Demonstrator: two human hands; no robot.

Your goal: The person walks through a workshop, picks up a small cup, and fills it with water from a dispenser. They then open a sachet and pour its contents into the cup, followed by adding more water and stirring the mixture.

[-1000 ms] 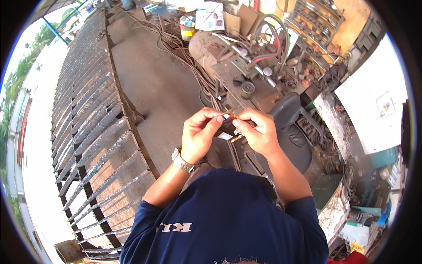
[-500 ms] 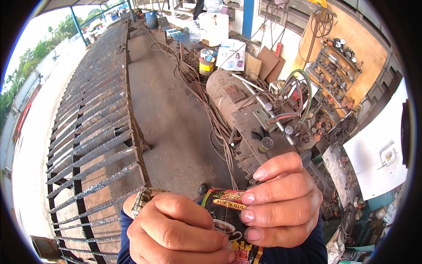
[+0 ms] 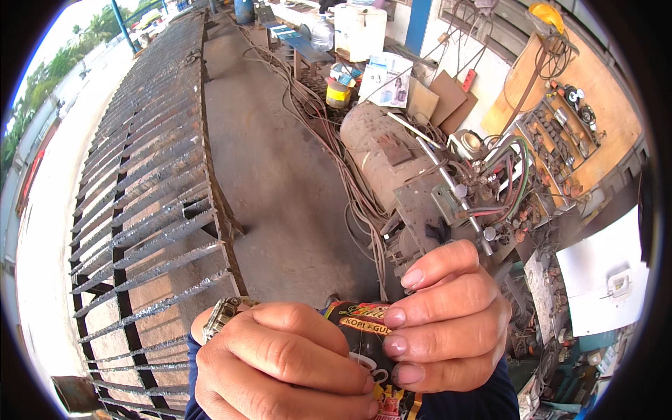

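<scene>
Between my two hands, close to my body, is a dark coffee sachet (image 3: 357,334) with a cup pictured on its front. My left hand (image 3: 280,367), with a patterned metal watch (image 3: 225,318) at the wrist, is closed on the sachet's left side; its curled fingers cover part of the front. On the right edge, the fingers of my right hand (image 3: 444,329) are bent round the sachet, fingertips on its face. Both thumbs are hidden. The sachet's lower end runs down between dark blue sleeves.
A long slatted steel frame (image 3: 154,231) lies to the left. Right of the dark floor (image 3: 273,210) are hoses and cables (image 3: 329,147), a rusty cylinder (image 3: 378,150) and a cluttered metal stand. A wooden tool board (image 3: 588,126) leans at the right, above a white panel (image 3: 602,280).
The surroundings on the right have shifted rightward and slightly down as my view turned. Both hands keep their hold on the sachet; my left hand sits slightly higher over its lower front.
</scene>
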